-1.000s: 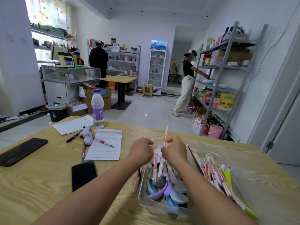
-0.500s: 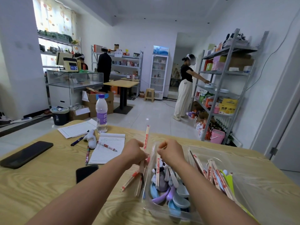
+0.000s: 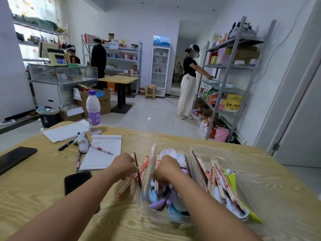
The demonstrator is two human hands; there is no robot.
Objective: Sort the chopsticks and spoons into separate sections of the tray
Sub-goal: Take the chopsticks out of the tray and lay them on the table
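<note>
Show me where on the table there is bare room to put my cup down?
Bare wood lies right of the clear tray, out to the table edge, and at the near left, before the black phone. It is crowded around the notepad, pens and water bottle, and where the left hand holds chopsticks beside the tray.

- The bench (image 3: 43, 192) is light wood-grain, its far edge rounded at the left corner.
- Clear tray (image 3: 246, 185) sits toward the right edge, near side.
- Chopsticks (image 3: 137, 185) lie loose on the wood just left of the tray.
- Two dark phones: one (image 3: 15, 157) at the left edge, another (image 3: 76, 180) nearer the middle.
- Lined notepad (image 3: 102, 153) mid-bench, a pen (image 3: 100, 149) across it, two more pens (image 3: 68, 141) (image 3: 78, 160) beside it.
- Water bottle (image 3: 93, 113) and loose papers (image 3: 66, 130) by the far edge.
</note>
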